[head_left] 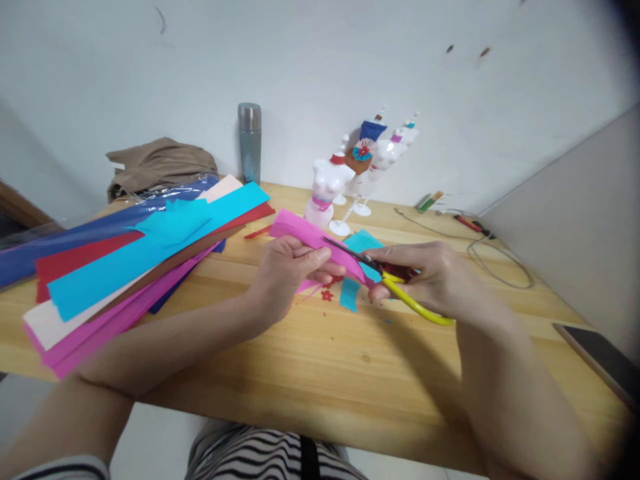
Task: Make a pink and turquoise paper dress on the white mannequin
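My left hand pinches a strip of pink crepe paper between thumb and fingers. In my right hand is a pair of scissors with yellow handles, its dark blades lying across the pink strip just beyond my left thumb. Whether the blades are parted is hard to make out. Under and around my hands lie turquoise paper pieces and a small red paper flower, with tiny scraps about them. A thin red strip lies just behind my left hand.
Colored paper strips are stacked at the left, by a brown cloth and a flask. Several small mannequins stand at the back. A cable lies at the right, and a phone near the right edge.
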Action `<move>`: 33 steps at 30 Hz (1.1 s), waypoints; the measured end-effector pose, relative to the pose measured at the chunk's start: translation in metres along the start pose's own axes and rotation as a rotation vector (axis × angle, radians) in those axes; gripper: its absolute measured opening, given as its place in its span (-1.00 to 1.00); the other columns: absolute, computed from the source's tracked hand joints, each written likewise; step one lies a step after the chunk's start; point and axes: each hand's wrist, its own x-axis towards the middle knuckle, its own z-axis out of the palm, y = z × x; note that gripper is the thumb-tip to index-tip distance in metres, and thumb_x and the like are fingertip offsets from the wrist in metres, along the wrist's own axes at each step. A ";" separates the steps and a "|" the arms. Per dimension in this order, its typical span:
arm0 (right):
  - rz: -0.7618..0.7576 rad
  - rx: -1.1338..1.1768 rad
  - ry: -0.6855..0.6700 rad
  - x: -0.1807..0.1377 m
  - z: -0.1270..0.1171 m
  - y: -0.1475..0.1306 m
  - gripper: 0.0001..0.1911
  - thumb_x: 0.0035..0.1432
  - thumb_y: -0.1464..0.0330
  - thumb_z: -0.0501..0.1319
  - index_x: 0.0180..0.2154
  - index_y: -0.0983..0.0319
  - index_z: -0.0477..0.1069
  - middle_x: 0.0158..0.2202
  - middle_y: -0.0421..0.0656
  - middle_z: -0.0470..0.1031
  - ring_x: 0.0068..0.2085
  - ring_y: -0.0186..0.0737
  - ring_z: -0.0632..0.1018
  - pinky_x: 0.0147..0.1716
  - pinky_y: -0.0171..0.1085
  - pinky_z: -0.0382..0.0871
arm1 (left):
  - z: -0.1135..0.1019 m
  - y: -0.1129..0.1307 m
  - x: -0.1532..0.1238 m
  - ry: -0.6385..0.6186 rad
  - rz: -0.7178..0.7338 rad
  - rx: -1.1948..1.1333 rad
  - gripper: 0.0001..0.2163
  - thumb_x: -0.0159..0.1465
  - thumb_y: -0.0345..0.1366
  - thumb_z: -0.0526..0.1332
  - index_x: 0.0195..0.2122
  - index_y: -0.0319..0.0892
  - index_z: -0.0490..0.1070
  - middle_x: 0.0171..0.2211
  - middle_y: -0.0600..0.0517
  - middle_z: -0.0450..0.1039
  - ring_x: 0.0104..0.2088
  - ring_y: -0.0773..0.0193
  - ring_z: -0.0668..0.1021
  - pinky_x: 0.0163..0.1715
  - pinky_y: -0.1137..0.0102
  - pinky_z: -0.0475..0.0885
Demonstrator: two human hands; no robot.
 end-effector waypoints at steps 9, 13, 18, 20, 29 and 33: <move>0.308 0.228 -0.103 -0.001 -0.001 0.002 -0.30 0.11 -0.21 0.28 -0.29 0.35 0.62 -0.54 -0.18 0.44 -0.54 -0.33 0.34 -0.58 -0.36 0.22 | -0.001 0.001 0.000 0.002 0.010 0.000 -0.82 0.08 -0.25 0.47 -0.49 -0.25 0.56 -0.51 -0.04 0.65 -0.53 0.31 0.65 -0.46 0.49 0.54; 0.302 0.242 -0.119 0.001 -0.002 0.001 -0.30 0.10 -0.22 0.28 -0.24 0.33 0.60 -0.49 -0.16 0.49 -0.51 -0.29 0.39 -0.54 -0.33 0.25 | -0.002 0.000 0.000 -0.002 -0.001 0.037 -0.81 0.13 -0.23 0.44 -0.49 -0.24 0.56 -0.49 -0.05 0.66 -0.51 0.30 0.66 -0.42 0.47 0.55; 0.233 0.119 -0.139 0.003 -0.002 -0.003 -0.30 0.15 -0.25 0.20 -0.26 0.30 0.59 -0.49 -0.13 0.53 -0.54 -0.28 0.41 -0.55 -0.31 0.28 | -0.003 -0.002 0.001 -0.027 0.010 0.044 -0.84 0.15 -0.26 0.42 -0.48 -0.24 0.57 -0.49 -0.05 0.66 -0.50 0.30 0.66 -0.42 0.47 0.54; 0.192 0.082 -0.115 0.003 -0.002 -0.005 -0.34 0.20 -0.21 0.20 -0.25 0.29 0.59 -0.50 -0.14 0.52 -0.54 -0.28 0.43 -0.56 -0.32 0.28 | -0.003 -0.002 0.001 -0.040 0.013 0.051 -0.84 0.16 -0.26 0.41 -0.47 -0.25 0.58 -0.48 -0.05 0.67 -0.50 0.30 0.66 -0.42 0.46 0.55; 0.020 -0.055 -0.066 0.000 -0.001 -0.003 -0.51 0.33 0.00 0.20 -0.14 0.32 0.56 -0.40 -0.05 0.60 -0.50 -0.25 0.53 -0.54 -0.32 0.37 | 0.000 0.001 -0.002 -0.027 0.010 0.135 -0.86 0.22 -0.30 0.36 -0.44 -0.24 0.61 -0.44 -0.07 0.68 -0.46 0.27 0.67 -0.40 0.44 0.55; -0.001 -0.084 -0.063 -0.001 -0.001 -0.002 -0.48 0.34 0.01 0.20 -0.11 0.37 0.57 -0.36 0.00 0.62 -0.49 -0.25 0.56 -0.52 -0.32 0.41 | -0.001 0.000 -0.001 -0.031 0.023 0.129 -0.86 0.21 -0.28 0.37 -0.43 -0.24 0.60 -0.44 -0.07 0.68 -0.48 0.28 0.66 -0.41 0.44 0.54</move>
